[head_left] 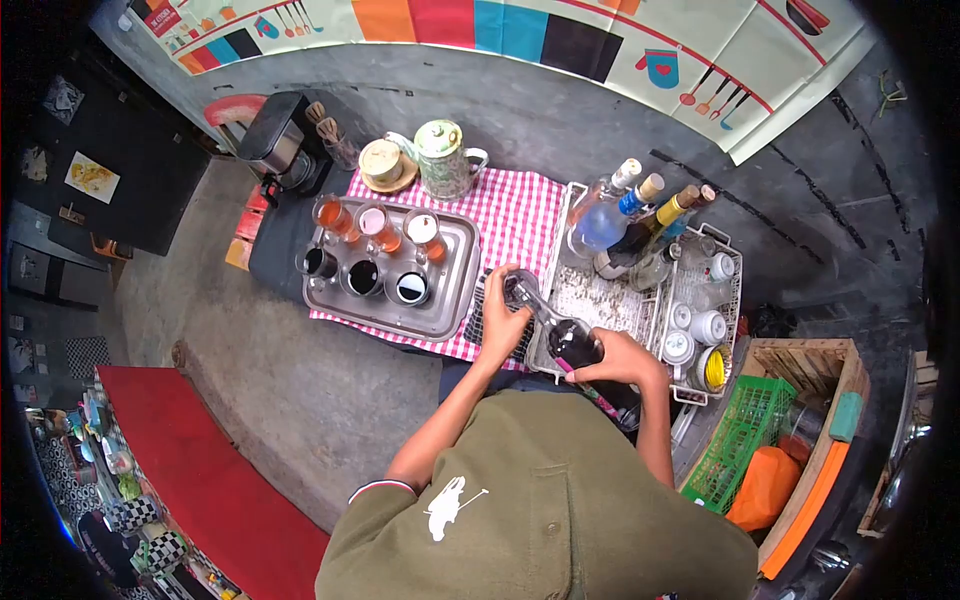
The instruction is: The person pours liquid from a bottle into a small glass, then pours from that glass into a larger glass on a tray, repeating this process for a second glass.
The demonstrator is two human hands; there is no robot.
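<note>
In the head view, my right hand is wrapped round a dark bottle with a pink-edged label. The bottle is tilted, its clear neck pointing up and left. My left hand has its fingers closed round a clear glass at the bottle's mouth. Whether liquid is flowing between them is too small to tell. Left of the hands, a metal tray carries three glasses of reddish drink, one being a glass with a white top, and three vessels with dark contents, such as a round glass.
A white wire rack on the right holds several bottles, including a blue bottle, and lidded jars. Behind the tray stand a patterned teapot and a coffee maker. A green basket sits in a wooden crate at lower right.
</note>
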